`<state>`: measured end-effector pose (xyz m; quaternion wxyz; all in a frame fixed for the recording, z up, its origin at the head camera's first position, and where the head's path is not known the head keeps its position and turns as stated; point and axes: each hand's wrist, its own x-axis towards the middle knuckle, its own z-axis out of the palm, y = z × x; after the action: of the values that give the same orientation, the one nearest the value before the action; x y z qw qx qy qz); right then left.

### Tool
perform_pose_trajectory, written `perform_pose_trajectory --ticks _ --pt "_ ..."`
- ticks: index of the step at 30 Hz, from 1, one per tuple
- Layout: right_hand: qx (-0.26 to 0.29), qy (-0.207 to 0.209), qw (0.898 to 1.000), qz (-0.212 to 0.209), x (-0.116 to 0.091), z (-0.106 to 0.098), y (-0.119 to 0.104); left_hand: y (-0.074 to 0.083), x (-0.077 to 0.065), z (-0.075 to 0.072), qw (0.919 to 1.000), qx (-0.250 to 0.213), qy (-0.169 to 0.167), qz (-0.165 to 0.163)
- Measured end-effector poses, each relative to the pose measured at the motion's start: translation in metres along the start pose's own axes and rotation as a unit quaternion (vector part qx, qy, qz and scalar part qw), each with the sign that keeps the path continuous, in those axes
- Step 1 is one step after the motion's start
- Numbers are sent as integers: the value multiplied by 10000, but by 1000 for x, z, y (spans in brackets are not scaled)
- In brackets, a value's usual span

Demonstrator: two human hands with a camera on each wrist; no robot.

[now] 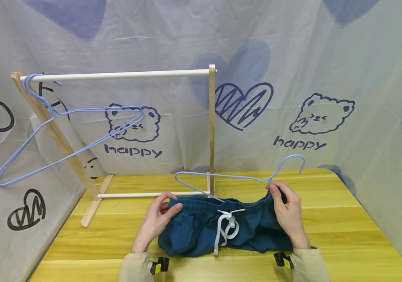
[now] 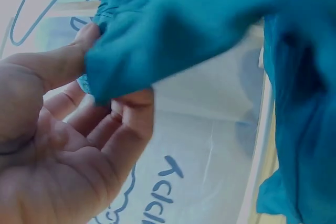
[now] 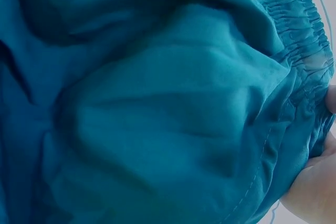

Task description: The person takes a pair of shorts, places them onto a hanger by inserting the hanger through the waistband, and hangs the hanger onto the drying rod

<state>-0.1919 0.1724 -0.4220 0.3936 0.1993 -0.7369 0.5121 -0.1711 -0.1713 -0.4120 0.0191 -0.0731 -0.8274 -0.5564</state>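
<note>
Dark teal shorts with an elastic waistband and a white drawstring tied in a bow are held up at the table's front. My left hand pinches the waistband at its left end, thumb on the outside; the left wrist view shows the cloth between thumb and fingers. My right hand grips the waistband's right end, right beside the neck of a blue wire hanger. Part of that hanger goes down inside the waist opening and is hidden; its left corner and hook stick out above. Gathered elastic fills the right wrist view's upper right.
A wooden rack with a white top rail stands behind on the left of the yellow wood-grain table. Blue hangers hang at the rail's left end. A printed cloth backdrop surrounds the table.
</note>
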Motion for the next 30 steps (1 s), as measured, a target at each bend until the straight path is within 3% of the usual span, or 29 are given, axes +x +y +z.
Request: perform_pose_trajectory --ticks 4,7,11,14,25,30 --pt "-47 3 10000 2 1 -1 1 2 -1 -1 9982 420 287 312" --pt "-85 -12 10000 -10 1 -1 1 2 -2 -2 9931 612 631 772" --pt "-69 -76 9999 -41 2 -1 2 -1 -1 -1 9794 734 1099 1524" --pt "-49 -144 9999 -57 2 -2 2 -2 1 0 9705 695 1355 1867" --pt "-75 -466 9988 -162 1 -4 2 2 1 3 9597 476 1790 2112" --pt "-165 -704 9970 -286 0 -5 3 5 1 3 9564 624 1901 2127"
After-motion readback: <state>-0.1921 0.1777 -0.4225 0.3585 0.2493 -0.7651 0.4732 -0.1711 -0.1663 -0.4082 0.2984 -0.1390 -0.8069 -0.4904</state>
